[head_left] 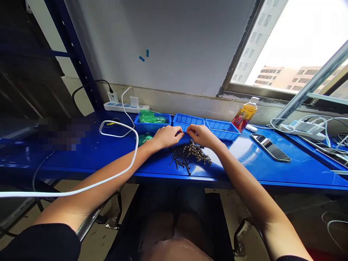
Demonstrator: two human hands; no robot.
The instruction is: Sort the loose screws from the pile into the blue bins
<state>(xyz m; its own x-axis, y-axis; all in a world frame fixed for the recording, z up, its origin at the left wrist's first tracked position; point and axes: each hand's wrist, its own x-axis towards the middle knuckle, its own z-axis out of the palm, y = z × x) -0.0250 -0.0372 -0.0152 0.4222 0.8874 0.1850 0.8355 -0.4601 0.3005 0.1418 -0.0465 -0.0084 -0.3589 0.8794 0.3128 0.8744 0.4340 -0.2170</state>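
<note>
A glossy blue table [258,166] stretches beneath a gray wall, one window at the far right. Three ribbed blue plastic bins [189,125] line its far side; the left one holds crinkled, see-through green bags [149,117], with more green plastic lying just nearer. Two white power strips [125,107] sit at far left and far right, and one smooth white cord [32,194] loops across the left arm. Two bare hands — left hand [166,137] and right hand [201,136] — meet near the middle bin, each with thumb and fingers pinched together; whether anything small is between them cannot be told. To the right stand one yellow-and-red bottle [243,116] and, nearer, one flat phone [271,147]. Just below the hands lie heaped metal screws [198,151] — shiny stubby pieces right, slim dark ones left, too many to count.
</note>
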